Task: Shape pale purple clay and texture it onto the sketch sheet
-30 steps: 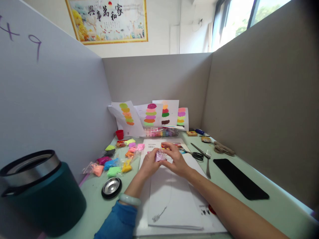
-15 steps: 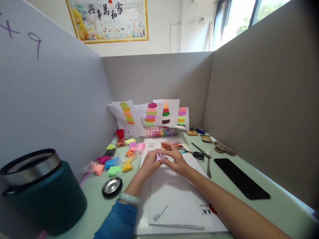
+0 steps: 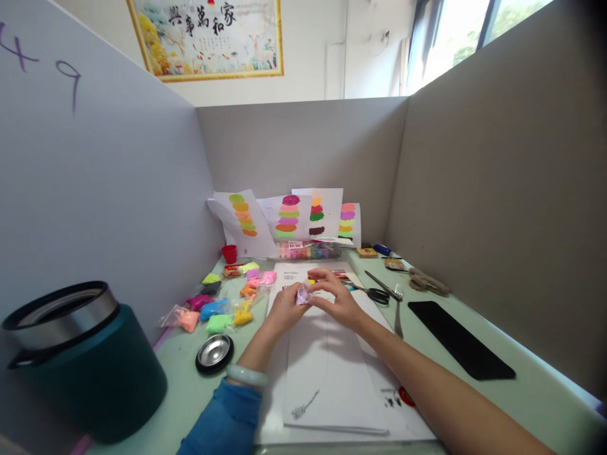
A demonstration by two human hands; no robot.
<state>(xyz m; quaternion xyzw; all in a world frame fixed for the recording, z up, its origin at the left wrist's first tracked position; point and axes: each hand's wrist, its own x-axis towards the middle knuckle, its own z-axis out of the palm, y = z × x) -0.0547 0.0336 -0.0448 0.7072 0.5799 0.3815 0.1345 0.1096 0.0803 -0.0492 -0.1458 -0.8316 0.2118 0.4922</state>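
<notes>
My left hand (image 3: 284, 308) is closed around a small, wrinkled, pale purple lump (image 3: 302, 294) that looks like modelling clay in a clear wrapper. From the other side, my right hand (image 3: 334, 297) reaches to the same lump, its fingers curved and the thumb and a fingertip at the lump's edge. Both hands are above a stack of white paper (image 3: 327, 379), whose top sheet carries a small grey pencil drawing in its lower left corner. Fingers partly cover the lump.
Left of the paper lie several coloured clay packets (image 3: 219, 323), a round lid (image 3: 215, 354) and a large teal flask (image 3: 90, 373). Scissors (image 3: 377, 295), a fork (image 3: 398, 309) and a black flat strip (image 3: 459, 339) are on the right. Painted sheets (image 3: 291, 218) lean on the back partition.
My right fingers have lifted and drawn slightly back from the lump, so more of it shows. My left hand keeps its hold in nearly the same place.
</notes>
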